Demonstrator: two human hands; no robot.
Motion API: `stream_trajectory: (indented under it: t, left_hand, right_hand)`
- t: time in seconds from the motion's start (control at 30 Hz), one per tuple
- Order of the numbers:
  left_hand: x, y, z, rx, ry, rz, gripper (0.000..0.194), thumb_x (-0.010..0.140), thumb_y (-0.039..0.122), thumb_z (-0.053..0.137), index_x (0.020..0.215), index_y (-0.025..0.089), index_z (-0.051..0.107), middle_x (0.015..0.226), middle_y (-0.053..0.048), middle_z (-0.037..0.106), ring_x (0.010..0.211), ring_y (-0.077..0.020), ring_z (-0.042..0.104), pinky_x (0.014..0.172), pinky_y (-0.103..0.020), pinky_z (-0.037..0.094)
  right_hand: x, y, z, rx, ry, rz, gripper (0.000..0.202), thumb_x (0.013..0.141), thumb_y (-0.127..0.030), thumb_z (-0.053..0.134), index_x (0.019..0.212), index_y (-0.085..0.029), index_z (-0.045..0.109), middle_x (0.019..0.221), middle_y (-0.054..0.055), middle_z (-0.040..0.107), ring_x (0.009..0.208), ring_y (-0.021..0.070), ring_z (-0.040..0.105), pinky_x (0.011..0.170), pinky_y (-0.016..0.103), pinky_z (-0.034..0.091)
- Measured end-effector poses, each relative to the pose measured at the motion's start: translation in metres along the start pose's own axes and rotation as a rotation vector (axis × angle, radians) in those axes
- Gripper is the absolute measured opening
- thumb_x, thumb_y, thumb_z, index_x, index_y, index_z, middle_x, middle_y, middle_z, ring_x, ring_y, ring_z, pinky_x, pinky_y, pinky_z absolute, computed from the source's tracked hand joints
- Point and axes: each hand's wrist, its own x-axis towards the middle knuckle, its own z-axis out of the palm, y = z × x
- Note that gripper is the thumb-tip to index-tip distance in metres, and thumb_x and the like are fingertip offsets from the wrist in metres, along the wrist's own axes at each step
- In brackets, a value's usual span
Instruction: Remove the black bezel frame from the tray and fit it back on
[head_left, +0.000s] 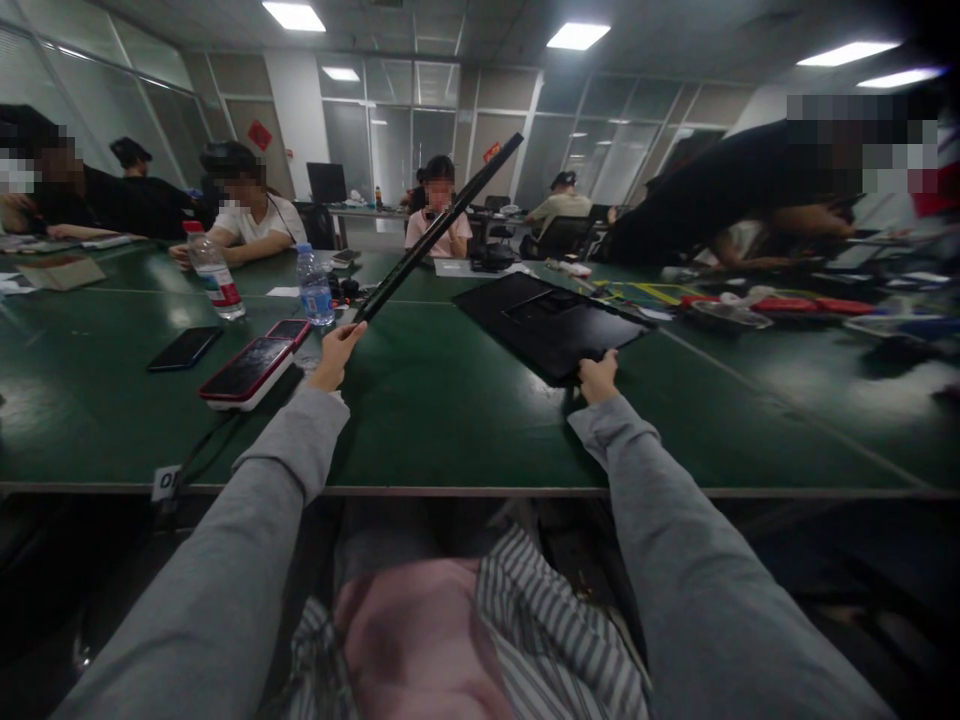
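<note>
In my left hand is a thin black panel, gripped by its lower end. It slants up to the right, well above the table, and appears nearly edge-on. My right hand pinches the near edge of a wide, flat black panel that has a rectangular recessed part in its face. This second panel lies low over the green table; whether it rests fully on the top I cannot tell. The two panels are apart from each other. What exactly the panels belong to does not show.
Left of my left hand are a red-rimmed device, a black phone, a blue-capped water bottle and a red-capped bottle. Red and yellow items lie at the right. Several people sit around; one leans over at the right.
</note>
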Motion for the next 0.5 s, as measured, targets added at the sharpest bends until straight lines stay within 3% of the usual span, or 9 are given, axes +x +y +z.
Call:
stream_trajectory:
  t: [0.13, 0.2, 0.23, 0.33, 0.4, 0.5]
  left_hand:
    - [-0.007, 0.011, 0.001, -0.003, 0.007, 0.033, 0.053, 0.067, 0.058, 0.088, 0.094, 0.014, 0.075, 0.09, -0.007, 0.075, 0.091, -0.0213, 0.067, 0.081, -0.031, 0.053]
    - [-0.009, 0.015, 0.002, 0.008, -0.015, 0.069, 0.054, 0.067, 0.058, 0.088, 0.095, 0.013, 0.075, 0.092, -0.009, 0.076, 0.095, -0.0227, 0.067, 0.083, -0.032, 0.053]
    - [-0.01, 0.017, 0.003, 0.018, -0.023, 0.089, 0.054, 0.068, 0.057, 0.088, 0.096, 0.013, 0.075, 0.094, -0.009, 0.075, 0.097, -0.0232, 0.067, 0.085, -0.032, 0.053]
    - [-0.011, 0.018, 0.004, 0.071, -0.015, 0.158, 0.051, 0.069, 0.053, 0.088, 0.099, 0.013, 0.074, 0.098, -0.01, 0.075, 0.1, -0.0235, 0.068, 0.09, -0.033, 0.052]
    - [-0.011, 0.018, 0.005, 0.118, -0.023, 0.209, 0.047, 0.071, 0.049, 0.087, 0.1, 0.014, 0.074, 0.1, -0.01, 0.074, 0.101, -0.0234, 0.068, 0.092, -0.034, 0.052]
    - [-0.011, 0.016, 0.004, 0.197, -0.06, 0.282, 0.041, 0.074, 0.045, 0.085, 0.099, 0.015, 0.074, 0.101, -0.01, 0.075, 0.099, -0.0235, 0.069, 0.093, -0.035, 0.052]
  right_hand:
    - [0.002, -0.018, 0.009, 0.314, -0.271, 0.261, 0.084, 0.073, -0.015, 0.056, 0.155, -0.019, 0.045, 0.119, 0.01, 0.067, 0.083, 0.018, 0.064, 0.071, 0.031, 0.057]
    - [0.001, -0.024, 0.012, 0.333, -0.341, 0.285, 0.089, 0.071, -0.013, 0.06, 0.158, -0.021, 0.043, 0.111, 0.008, 0.069, 0.079, 0.0166, 0.063, 0.069, 0.029, 0.055]
    - [0.0, -0.027, 0.015, 0.308, -0.318, 0.282, 0.094, 0.071, -0.014, 0.061, 0.161, -0.02, 0.038, 0.107, 0.007, 0.069, 0.078, 0.0168, 0.063, 0.07, 0.029, 0.055]
    - [-0.005, -0.03, 0.025, 0.154, -0.181, 0.188, 0.102, 0.073, -0.014, 0.063, 0.167, -0.011, 0.023, 0.106, 0.01, 0.069, 0.085, 0.0195, 0.063, 0.08, 0.034, 0.056]
    - [-0.009, -0.029, 0.032, 0.056, -0.209, 0.057, 0.098, 0.074, -0.011, 0.062, 0.165, -0.006, 0.027, 0.116, 0.015, 0.069, 0.095, 0.0224, 0.064, 0.09, 0.038, 0.055]
    - [-0.012, -0.023, 0.035, -0.003, -0.27, -0.092, 0.088, 0.074, -0.008, 0.058, 0.16, -0.007, 0.04, 0.127, 0.018, 0.067, 0.109, 0.0267, 0.065, 0.102, 0.043, 0.05]
